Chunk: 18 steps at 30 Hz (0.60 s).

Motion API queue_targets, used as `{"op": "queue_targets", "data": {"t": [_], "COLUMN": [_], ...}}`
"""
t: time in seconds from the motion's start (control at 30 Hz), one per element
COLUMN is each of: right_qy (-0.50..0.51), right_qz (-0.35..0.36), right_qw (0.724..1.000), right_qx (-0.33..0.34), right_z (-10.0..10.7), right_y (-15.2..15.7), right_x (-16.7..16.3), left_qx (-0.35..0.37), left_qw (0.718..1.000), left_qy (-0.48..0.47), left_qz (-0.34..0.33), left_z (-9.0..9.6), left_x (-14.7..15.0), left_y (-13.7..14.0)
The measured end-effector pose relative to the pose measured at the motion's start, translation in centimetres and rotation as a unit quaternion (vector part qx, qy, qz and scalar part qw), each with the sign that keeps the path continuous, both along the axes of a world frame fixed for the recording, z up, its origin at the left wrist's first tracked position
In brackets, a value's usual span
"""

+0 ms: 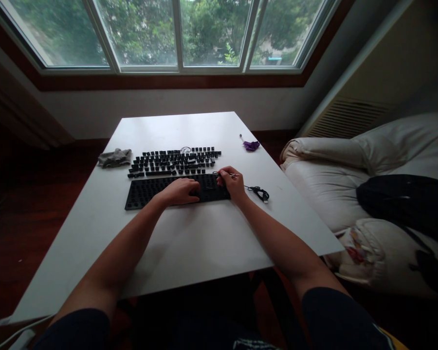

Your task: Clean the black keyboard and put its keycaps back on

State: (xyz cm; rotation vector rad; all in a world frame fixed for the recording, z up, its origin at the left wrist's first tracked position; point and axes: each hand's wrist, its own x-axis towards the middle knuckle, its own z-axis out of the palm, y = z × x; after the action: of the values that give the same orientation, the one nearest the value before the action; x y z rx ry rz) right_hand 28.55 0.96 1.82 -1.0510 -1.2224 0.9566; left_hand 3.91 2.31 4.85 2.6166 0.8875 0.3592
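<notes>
A black keyboard (149,191), its keycaps off over much of its face, lies on the white table. My left hand (180,191) rests on its middle, palm down, with thumb and fingers apart. Over the keyboard's right end, my right hand (231,182) is closed in a pinch on a thin metal tool (235,175); its tip is hidden and its exact kind is too small to make out. Loose black keycaps (160,173) are laid out in rows just behind the keyboard. A coiled black USB cable (260,193) sits right of my right hand.
On the white table (175,253), a grey cloth (115,158) lies at the left edge. A purple brush-like item (251,146) lies at the back right. A cushioned beige sofa (314,184) with a black bag (405,204) stands to the right, and a window is beyond the table.
</notes>
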Motion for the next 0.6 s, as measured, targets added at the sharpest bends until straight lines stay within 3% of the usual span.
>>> {"op": "queue_targets", "data": {"t": [0.37,0.6], "right_qy": [0.007,0.009], "right_qz": [0.01,0.007], "right_qw": [1.0,1.0], "right_qx": [0.012,0.01], "right_z": [-0.22,-0.31], "right_y": [-0.1,-0.1], "right_x": [-0.01,-0.09], "left_qx": [-0.008,-0.011], "left_qw": [0.999,0.999], "left_qy": [0.001,0.009], "left_qz": [-0.038,0.045], "left_z": [0.55,0.55], "left_x": [0.02,-0.15], "left_y": [0.19,0.52]}}
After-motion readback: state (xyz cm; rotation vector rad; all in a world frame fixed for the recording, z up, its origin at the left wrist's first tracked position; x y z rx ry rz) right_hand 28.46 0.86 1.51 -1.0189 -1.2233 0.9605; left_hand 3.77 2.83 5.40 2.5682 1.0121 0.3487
